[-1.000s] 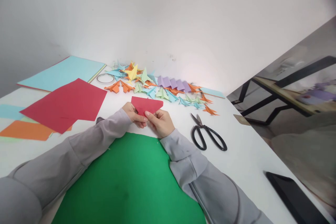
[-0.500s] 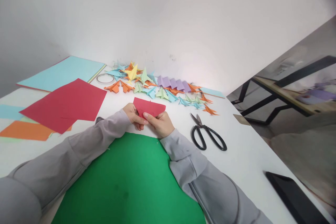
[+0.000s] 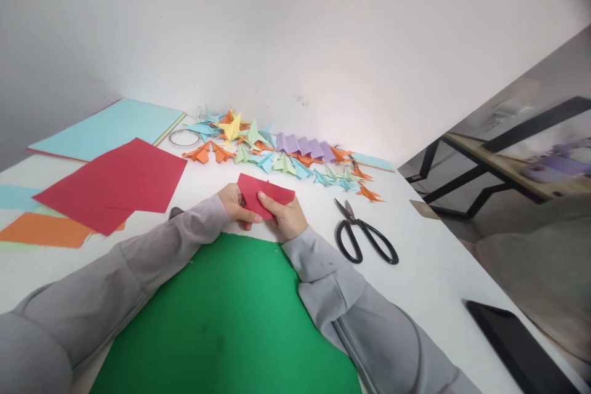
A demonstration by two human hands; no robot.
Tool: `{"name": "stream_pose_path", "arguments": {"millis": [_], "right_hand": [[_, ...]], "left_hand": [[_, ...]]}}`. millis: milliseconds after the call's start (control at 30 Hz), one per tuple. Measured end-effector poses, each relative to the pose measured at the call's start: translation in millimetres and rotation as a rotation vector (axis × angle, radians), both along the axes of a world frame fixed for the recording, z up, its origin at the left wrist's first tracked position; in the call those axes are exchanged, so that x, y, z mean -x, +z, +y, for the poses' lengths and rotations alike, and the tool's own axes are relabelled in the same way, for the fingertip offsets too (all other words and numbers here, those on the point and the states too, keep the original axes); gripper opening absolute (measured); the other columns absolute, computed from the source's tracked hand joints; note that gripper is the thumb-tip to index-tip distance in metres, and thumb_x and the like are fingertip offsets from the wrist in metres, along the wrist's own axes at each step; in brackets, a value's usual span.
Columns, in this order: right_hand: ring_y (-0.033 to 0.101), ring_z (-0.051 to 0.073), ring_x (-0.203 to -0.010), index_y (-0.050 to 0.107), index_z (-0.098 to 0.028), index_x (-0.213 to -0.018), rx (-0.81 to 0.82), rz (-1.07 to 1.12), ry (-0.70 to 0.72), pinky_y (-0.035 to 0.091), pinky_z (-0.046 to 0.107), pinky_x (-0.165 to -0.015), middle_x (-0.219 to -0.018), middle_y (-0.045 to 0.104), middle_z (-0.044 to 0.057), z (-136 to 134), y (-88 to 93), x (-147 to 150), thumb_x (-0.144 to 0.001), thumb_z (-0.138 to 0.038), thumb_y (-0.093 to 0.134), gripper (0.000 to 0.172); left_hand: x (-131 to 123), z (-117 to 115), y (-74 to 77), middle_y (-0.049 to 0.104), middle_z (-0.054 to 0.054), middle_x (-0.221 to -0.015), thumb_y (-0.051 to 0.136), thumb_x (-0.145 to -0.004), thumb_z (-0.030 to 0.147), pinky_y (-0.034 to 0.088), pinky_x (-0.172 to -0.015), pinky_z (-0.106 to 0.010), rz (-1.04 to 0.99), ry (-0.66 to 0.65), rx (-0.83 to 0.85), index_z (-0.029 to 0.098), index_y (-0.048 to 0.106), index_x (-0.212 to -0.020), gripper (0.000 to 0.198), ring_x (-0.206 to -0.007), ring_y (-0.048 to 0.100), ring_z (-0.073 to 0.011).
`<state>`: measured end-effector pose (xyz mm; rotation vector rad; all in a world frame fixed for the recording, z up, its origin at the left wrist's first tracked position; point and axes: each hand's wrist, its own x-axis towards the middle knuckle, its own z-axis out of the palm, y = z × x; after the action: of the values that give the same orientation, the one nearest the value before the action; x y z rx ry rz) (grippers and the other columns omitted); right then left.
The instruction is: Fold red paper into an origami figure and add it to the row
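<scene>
Between my two hands is a small piece of red paper (image 3: 253, 192), held up over the far edge of a green sheet (image 3: 221, 314). My left hand (image 3: 237, 204) pinches its lower left part, thumb pointing right. On the other side my right hand (image 3: 287, 214) grips the paper, its thumb pressed flat on the near face. The fingers behind the paper are hidden. Black-handled scissors (image 3: 364, 231) lie partly open to the right of my right hand.
Folded paper pieces in several colours (image 3: 286, 163) line the wall. At left lie a large red sheet (image 3: 115, 181), blue sheets (image 3: 111, 129), orange paper (image 3: 46, 229) and a roll of tape (image 3: 184, 137). A black phone-like device (image 3: 517, 345) rests near the right edge.
The red paper has shifted slightly right and turned, showing more of its near face. My right thumb has moved up and right across it. The left hand has barely moved.
</scene>
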<state>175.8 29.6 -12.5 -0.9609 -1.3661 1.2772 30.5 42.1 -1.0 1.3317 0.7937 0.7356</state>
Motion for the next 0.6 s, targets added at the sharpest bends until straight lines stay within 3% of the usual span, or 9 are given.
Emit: {"name": "stream_pose_path", "arguments": {"millis": [100, 267, 400, 600], "right_hand": [[0.045, 0.013, -0.041, 0.055, -0.019, -0.054, -0.027, 0.036, -0.018, 0.036, 0.025, -0.040, -0.034, 0.037, -0.004, -2.7, 4.9, 2.9, -0.068, -0.055, 0.059, 0.039], [0.039, 0.009, -0.035, 0.050, -0.019, -0.046, -0.019, -0.038, 0.034, 0.029, 0.024, -0.034, -0.037, 0.044, -0.001, -3.5, 6.2, 1.8, -0.072, -0.064, 0.048, 0.052], [0.029, 0.007, -0.028, 0.047, -0.019, -0.040, 0.062, -0.076, -0.042, 0.021, 0.024, -0.031, -0.030, 0.036, -0.002, -2.0, 2.5, -1.2, -0.075, -0.069, 0.036, 0.062], [0.031, 0.007, -0.032, 0.056, -0.017, -0.052, -0.047, -0.088, 0.022, 0.028, 0.025, -0.036, -0.036, 0.042, -0.004, -2.1, 1.4, -3.0, -0.071, -0.052, 0.059, 0.039]], "left_hand": [[-2.5, -2.0, 1.2, 0.059, 0.001, -0.045, 0.076, -0.050, 0.018, 0.047, -0.040, -0.022, -0.026, 0.047, -0.010, 0.009, 0.058, -0.070, 0.028, -0.040, 0.055, -0.0112], [-5.9, -4.5, 6.0, 0.061, 0.000, -0.050, 0.078, -0.050, 0.021, 0.048, -0.041, -0.022, -0.057, 0.125, -0.017, 0.010, 0.057, -0.068, 0.030, -0.045, 0.057, -0.0112], [-3.2, -2.2, 5.9, 0.060, 0.000, -0.046, 0.078, -0.049, 0.021, 0.049, -0.042, -0.022, -0.034, 0.119, 0.019, 0.009, 0.057, -0.063, 0.029, -0.041, 0.055, -0.0107], [-3.0, -0.4, -0.4, 0.060, -0.002, -0.047, 0.078, -0.050, 0.022, 0.050, -0.043, -0.023, -0.031, 0.120, 0.000, 0.007, 0.061, -0.066, 0.027, -0.042, 0.057, -0.0121]]}}
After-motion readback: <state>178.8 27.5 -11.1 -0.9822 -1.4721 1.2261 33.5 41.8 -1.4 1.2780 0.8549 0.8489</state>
